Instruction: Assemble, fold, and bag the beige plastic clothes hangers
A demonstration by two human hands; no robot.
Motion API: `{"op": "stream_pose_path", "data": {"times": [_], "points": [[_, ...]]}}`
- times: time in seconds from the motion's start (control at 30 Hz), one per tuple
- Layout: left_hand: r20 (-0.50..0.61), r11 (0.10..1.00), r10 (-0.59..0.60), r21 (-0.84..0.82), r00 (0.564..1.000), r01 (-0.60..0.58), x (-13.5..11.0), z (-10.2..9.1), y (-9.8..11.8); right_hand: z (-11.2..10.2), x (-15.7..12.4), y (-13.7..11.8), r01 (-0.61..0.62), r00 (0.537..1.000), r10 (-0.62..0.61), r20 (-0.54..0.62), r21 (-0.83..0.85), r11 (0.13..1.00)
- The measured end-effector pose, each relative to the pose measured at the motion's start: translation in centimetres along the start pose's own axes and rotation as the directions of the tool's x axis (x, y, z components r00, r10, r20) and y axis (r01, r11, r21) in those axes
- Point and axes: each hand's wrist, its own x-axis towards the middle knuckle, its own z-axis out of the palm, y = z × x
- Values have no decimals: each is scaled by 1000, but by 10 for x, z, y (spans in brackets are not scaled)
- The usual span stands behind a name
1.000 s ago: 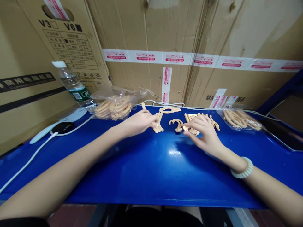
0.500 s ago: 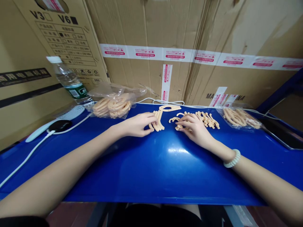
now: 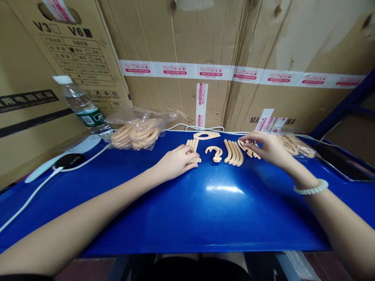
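Head view — left hand [image 3: 175, 164] half-open, fingertips pressing a small stack of beige strips [image 3: 193, 150]; right hand [image 3: 271, 148] arched over a loose pile of beige pieces [image 3: 249, 149], pinch impossible to tell. Between them on the blue table [image 3: 187, 210]: a hook-shaped piece [image 3: 215, 152], a row of curved strips [image 3: 233, 152].

The front half of the tabletop [image 3: 205, 210] lies open between the forearms, up to the row of plastic pieces [image 3: 233, 152] near the back edge. Cardboard boxes [image 3: 181, 39] wall the back edge. A bag [image 3: 137, 132] and a bottle [image 3: 83, 109] crowd the back left corner, a cable [image 3: 29, 199] crosses the left side, and a second bag [image 3: 301, 146] fills the back right corner.
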Motion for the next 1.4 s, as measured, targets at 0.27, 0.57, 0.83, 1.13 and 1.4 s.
{"op": "stream_pose_path", "data": {"times": [0.27,0.57,0.83,1.13,1.4], "points": [[-79,999,48,5,996,-48,2,8,-3,-15,-18,56,-64,926,150,346,-249,966],[-138,999,49,4,989,-49,4,10,-6,-6,-20,55,-156,897,232,375,-223,962],[-75,997,-69,-34,995,66,48,-12,-21,-10,-8,31,-33,990,62,125,-227,973],[266,984,-173,2,948,179,153,16,-49,-4,-11,25,-24,998,39,45,-283,959],[374,986,-160,19,914,165,171,18,-51,-2,-12,18,-38,998,52,43,-271,962]]}}
